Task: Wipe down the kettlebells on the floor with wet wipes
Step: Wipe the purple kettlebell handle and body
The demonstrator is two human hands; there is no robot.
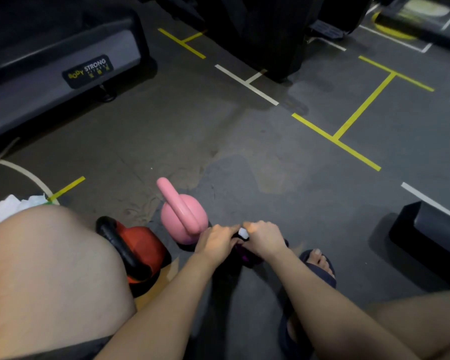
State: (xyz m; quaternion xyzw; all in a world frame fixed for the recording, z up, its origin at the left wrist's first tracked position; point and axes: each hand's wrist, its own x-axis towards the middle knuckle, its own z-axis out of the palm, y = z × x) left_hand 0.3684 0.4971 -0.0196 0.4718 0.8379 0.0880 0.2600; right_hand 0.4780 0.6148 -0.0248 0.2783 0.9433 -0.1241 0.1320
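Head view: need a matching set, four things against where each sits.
Things:
1 pink kettlebell
2 red kettlebell
3 purple kettlebell
4 wipe

Places:
A under the left hand and right hand
B beside the left thigh
C showing white between the two hands
D standing between the other two kettlebells

Pairs: 1-D, 2-B, 3-A, 4-C

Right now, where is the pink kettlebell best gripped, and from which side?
Probably the handle of the pink kettlebell, from above: the loop stands free over the round, smooth body, and the orange kettlebell sits close on its left.
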